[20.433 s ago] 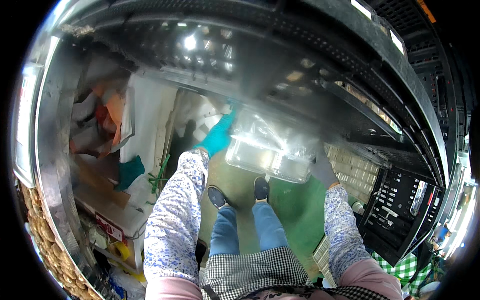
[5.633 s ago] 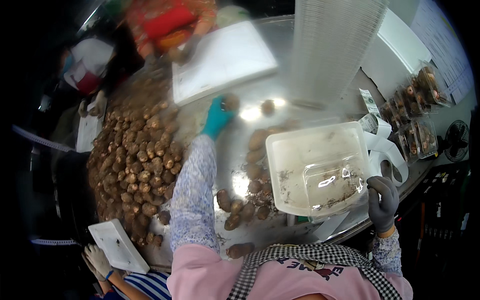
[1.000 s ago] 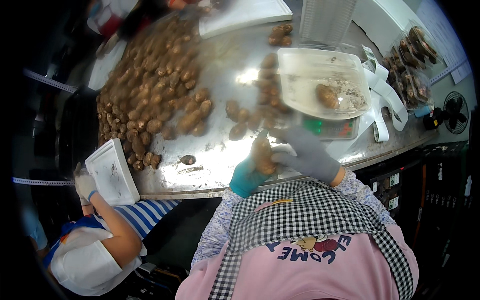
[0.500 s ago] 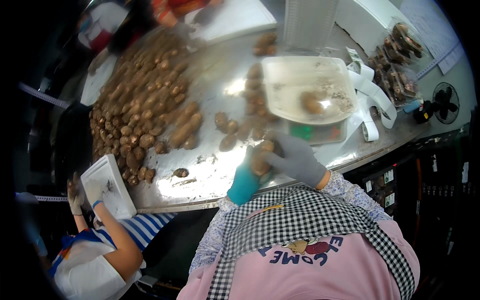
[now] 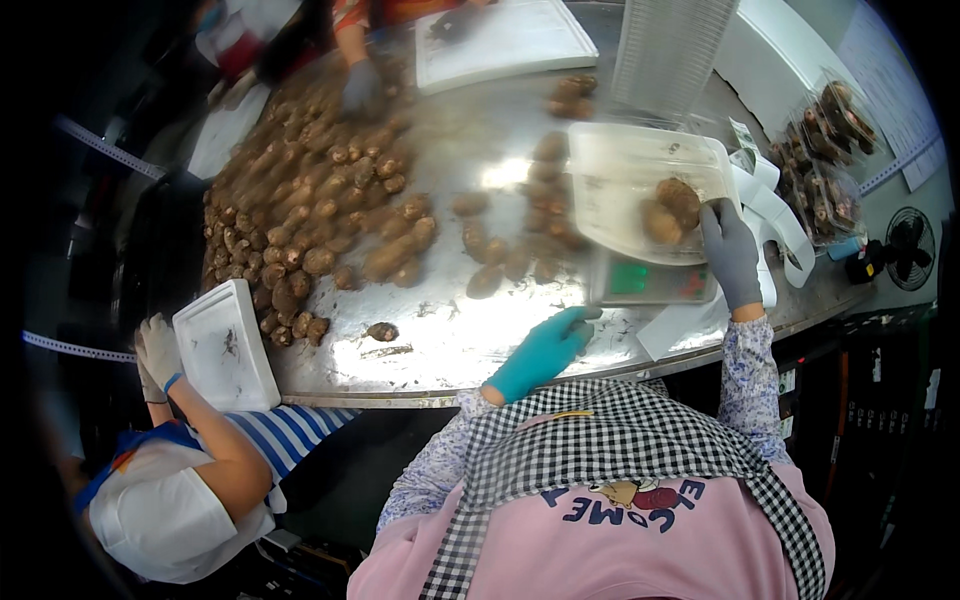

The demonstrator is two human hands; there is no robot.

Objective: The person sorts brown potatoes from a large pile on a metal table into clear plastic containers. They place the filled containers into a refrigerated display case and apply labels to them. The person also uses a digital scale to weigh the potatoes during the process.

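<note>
My left hand (image 5: 545,350), in a teal glove, is low over the near edge of the metal table with its fingers stretched out to the right and nothing in them. My right hand (image 5: 732,250), gloved in grey, reaches to the right side of a pale shallow tray (image 5: 610,185) on a scale (image 5: 650,280) with a lit green display. Two brown taro corms lie in that tray. The upper taro (image 5: 679,200) is right beside my right fingertips; the lower taro (image 5: 661,222) rests against it. Whether the fingertips touch the upper one is hard to see.
A big heap of taros (image 5: 310,200) covers the table's left side, with a loose row (image 5: 550,210) left of the scale. White label strips (image 5: 775,215), stacked clear boxes (image 5: 670,60), packed boxes (image 5: 825,190) and a fan (image 5: 908,245) stand right. Co-workers handle white trays (image 5: 225,345).
My hands have parted. The taro they held is now in the tray beside the other one. My right hand moved right and away from me to the tray; my left emptied.
</note>
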